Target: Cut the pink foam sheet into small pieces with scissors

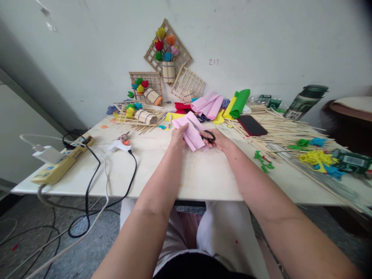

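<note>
Seen from my head view, the near edge of the table (pixel 151 155) crosses beneath both forearms, just above the knees, and its left edge slants back beside a power strip (pixel 65 162). I read the room for moving as two stretches of pale tabletop: one between the forearms, running from the hands to the near edge, the other between the left forearm and a glue gun (pixel 120 145). On the far side, the room narrows at a bank of coloured paper; to the right, sticks (pixel 290 133) and a phone (pixel 252 125) bound it. The pink sheet (pixel 194 136) lies between the hands, held near mid-table: my left hand (pixel 178 136) is closed on its left side, fingers and thumb pinching it. My right hand (pixel 218 140) is closed around the handles of the scissors (pixel 208 136), whose blades point left and away, against the sheet; I cannot tell how far they are parted. Green scraps (pixel 264 161) lie right of the right forearm, yellow scraps (pixel 318 158) farther out, near a tilted bottle (pixel 304 102). A green roll (pixel 241 104) rests behind the phone. At the pale wall (pixel 261 46), a lattice (pixel 184 58) with paper flowers stands behind the table; cords trail to the grey floor (pixel 101 248).
</note>
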A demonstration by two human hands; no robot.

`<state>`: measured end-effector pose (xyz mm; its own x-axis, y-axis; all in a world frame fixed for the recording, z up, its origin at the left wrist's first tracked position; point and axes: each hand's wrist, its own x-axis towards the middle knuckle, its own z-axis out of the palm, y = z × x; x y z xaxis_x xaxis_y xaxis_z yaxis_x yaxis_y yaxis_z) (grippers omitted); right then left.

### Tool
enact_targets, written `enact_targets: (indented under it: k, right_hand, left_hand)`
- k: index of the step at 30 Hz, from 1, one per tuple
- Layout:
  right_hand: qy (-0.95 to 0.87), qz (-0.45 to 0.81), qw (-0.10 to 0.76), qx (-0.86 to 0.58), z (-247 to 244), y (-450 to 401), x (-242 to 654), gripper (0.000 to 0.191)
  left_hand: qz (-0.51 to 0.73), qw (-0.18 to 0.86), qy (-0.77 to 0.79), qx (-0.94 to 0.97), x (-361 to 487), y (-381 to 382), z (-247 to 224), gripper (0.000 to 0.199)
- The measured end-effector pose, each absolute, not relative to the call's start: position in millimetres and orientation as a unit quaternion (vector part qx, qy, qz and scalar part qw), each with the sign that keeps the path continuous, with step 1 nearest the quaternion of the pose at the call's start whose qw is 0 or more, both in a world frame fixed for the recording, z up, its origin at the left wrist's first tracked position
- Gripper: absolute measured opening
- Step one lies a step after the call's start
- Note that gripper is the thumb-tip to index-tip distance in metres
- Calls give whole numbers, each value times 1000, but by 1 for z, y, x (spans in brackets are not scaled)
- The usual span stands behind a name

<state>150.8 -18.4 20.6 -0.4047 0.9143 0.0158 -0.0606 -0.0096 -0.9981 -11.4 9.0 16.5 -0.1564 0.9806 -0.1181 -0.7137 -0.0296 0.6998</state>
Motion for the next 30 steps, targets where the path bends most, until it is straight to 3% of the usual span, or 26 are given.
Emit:
enact_targets:
  k: [7, 14, 30]
  right_hand:
    - [-576, 611, 404, -362, 21, -20, 150, 35]
    - [-574, 621, 407, -347, 20, -20, 149, 38]
    - [-581, 589, 419, -373, 17, -13, 148, 28]
  left_hand:
    - [678, 623, 328, 212, -9, 8, 16, 28]
    - [678, 622, 315, 230, -9, 7, 15, 23]
    - [677, 626, 321, 215, -10, 11, 13, 30]
